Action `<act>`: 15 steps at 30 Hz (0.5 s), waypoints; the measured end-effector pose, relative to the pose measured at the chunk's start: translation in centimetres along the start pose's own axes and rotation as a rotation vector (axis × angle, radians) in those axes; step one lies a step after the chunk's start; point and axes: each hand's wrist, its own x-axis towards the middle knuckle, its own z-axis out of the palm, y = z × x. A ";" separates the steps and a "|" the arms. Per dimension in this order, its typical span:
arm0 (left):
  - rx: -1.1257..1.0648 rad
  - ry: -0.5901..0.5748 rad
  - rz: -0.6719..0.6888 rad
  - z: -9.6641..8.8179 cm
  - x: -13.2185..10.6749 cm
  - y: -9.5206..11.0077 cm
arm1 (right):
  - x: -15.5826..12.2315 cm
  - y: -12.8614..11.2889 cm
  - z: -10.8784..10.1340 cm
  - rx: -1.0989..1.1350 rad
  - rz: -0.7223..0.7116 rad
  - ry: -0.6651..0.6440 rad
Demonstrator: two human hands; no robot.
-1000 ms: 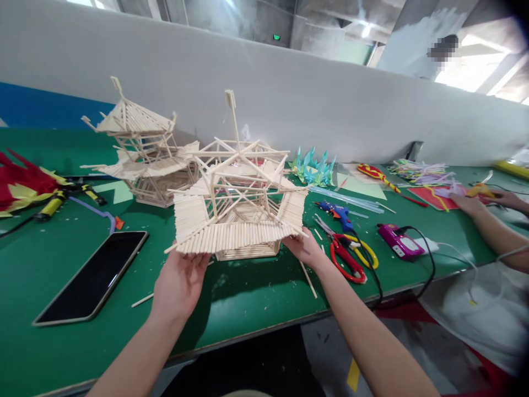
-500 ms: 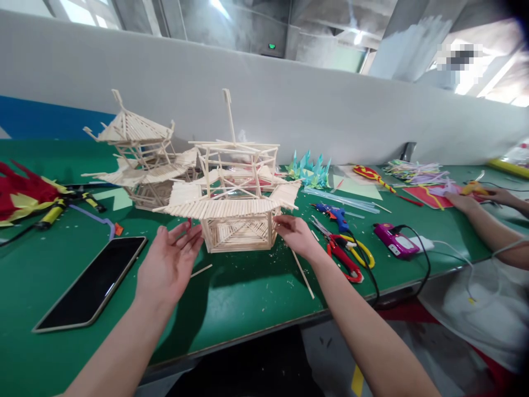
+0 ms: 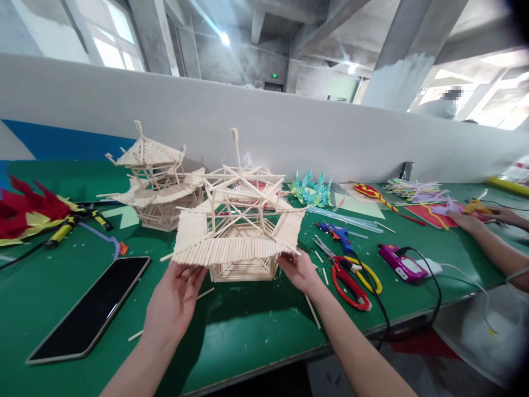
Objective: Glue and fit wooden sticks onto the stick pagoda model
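Observation:
A pavilion model [image 3: 231, 251] built of thin wooden sticks stands in front of me on the green table, its slatted roof seen partly from above. My left hand [image 3: 176, 298] grips its left side, with the fingertips hidden beneath the roof edge. On the opposite side my right hand [image 3: 301, 271] holds the model under the right eave, fingers bent and partly covered. Loose wooden sticks [image 3: 313, 312] lie by my right wrist, and another stick [image 3: 135, 335] lies by my left forearm. A finished-looking stick pagoda [image 3: 159, 190] stands behind to the left.
A phone [image 3: 93, 311] lies at left, near a red and yellow paper piece [image 3: 31, 212]. To the right are red-handled scissors [image 3: 349, 286], yellow-handled pliers [image 3: 374, 278], a blue glue gun [image 3: 339, 236] and a purple corded box [image 3: 400, 263]. Another person's hand [image 3: 463, 220] works at far right.
My view has tilted up, so the table sits lower in the picture. The pavilion model has tipped toward me, showing more of its roof. My left fingers have moved under its left eave.

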 end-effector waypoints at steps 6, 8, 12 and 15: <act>0.020 0.018 -0.011 -0.2 0.0 0.1 | -0.5 0.7 1.0 -0.001 -0.044 0.041; 0.028 0.009 -0.006 0.1 0.2 0.2 | -0.6 0.9 1.2 -0.009 -0.036 0.052; 0.043 0.032 0.012 -0.2 1.4 0.1 | -1.1 0.5 1.9 -0.009 -0.030 0.053; 0.040 0.062 0.016 -0.7 2.5 0.0 | -1.8 -0.6 2.2 -0.016 -0.030 0.036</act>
